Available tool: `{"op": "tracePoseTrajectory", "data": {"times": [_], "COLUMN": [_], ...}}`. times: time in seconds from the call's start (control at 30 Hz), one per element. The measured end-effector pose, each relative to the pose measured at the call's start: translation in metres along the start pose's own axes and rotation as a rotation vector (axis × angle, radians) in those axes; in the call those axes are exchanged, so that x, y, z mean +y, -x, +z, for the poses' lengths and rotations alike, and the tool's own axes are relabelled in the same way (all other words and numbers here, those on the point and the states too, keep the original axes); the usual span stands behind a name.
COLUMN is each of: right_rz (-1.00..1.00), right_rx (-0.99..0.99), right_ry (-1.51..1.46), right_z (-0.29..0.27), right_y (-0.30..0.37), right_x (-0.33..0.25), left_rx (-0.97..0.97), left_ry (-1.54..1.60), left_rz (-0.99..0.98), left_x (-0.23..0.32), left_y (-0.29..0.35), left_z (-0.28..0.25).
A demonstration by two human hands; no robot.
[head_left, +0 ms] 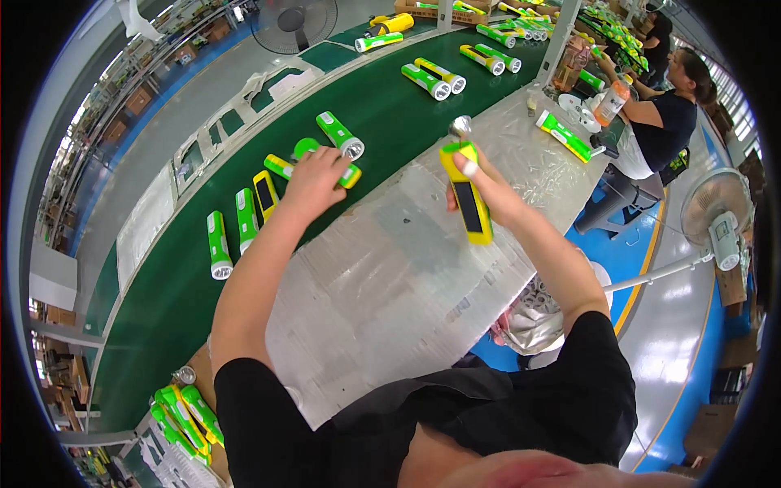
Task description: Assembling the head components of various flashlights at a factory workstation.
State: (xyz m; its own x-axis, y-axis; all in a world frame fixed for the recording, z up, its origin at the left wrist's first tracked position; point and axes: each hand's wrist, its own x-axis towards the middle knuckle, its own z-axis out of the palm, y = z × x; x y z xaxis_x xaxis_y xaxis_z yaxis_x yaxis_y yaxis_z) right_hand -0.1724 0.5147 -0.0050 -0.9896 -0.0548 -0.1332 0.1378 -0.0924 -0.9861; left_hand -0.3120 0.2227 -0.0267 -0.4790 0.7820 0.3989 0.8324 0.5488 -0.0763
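Note:
My right hand (486,183) is closed round a yellow and green flashlight body (470,207) with a dark panel along its side, held over the sheet-covered table. At its upper end a silver reflector (460,126) stands apart from the body, joined by what look like thin wires. My left hand (317,183) reaches over the green belt, its fingers curled over a green and yellow flashlight (350,176) whose middle they hide. Just beyond those fingers lies a green flashlight (340,135) with its lens end toward me. Left of the hand rest a yellow flashlight (265,195) and two green flashlights (246,220).
Farther along the belt (382,122) lie several more flashlights (427,81). One flashlight (565,136) lies at the table's far right, near a bottle (613,99). A co-worker (663,114) sits beyond it. Stacked flashlights (187,419) are at lower left; a fan (716,211) stands right.

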Motion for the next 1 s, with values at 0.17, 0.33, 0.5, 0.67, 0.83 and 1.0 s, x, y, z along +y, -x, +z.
{"op": "tracePoseTrajectory", "data": {"times": [0.17, 0.33, 0.5, 0.67, 0.83, 1.0], "right_rz": [-0.044, -0.200, -0.184, -0.064, -0.054, -0.064], "right_rx": [-0.053, -0.218, -0.433, -0.722, -0.811, -0.911], "right_ry": [-0.128, -0.153, -0.244, -0.244, -0.163, -0.152], "right_z": [0.002, 0.031, 0.068, 0.130, 0.171, 0.201], "right_y": [0.054, 0.074, 0.101, 0.131, 0.152, 0.169], "right_x": [0.023, 0.029, 0.027, 0.025, 0.033, 0.039], "left_rx": [-0.020, -0.165, 0.095, 0.120, 0.416, 0.613], "left_ry": [0.219, 0.479, 1.446, 1.966, 1.480, 1.107], "left_rz": [0.164, 0.101, -0.549, -0.520, -0.520, -0.426], "left_x": [0.120, 0.152, 0.147, 0.180, 0.192, 0.198], "left_y": [0.013, 0.052, 0.059, 0.095, 0.160, 0.218], "left_z": [-0.044, -0.021, -0.055, -0.096, -0.122, -0.133]}}
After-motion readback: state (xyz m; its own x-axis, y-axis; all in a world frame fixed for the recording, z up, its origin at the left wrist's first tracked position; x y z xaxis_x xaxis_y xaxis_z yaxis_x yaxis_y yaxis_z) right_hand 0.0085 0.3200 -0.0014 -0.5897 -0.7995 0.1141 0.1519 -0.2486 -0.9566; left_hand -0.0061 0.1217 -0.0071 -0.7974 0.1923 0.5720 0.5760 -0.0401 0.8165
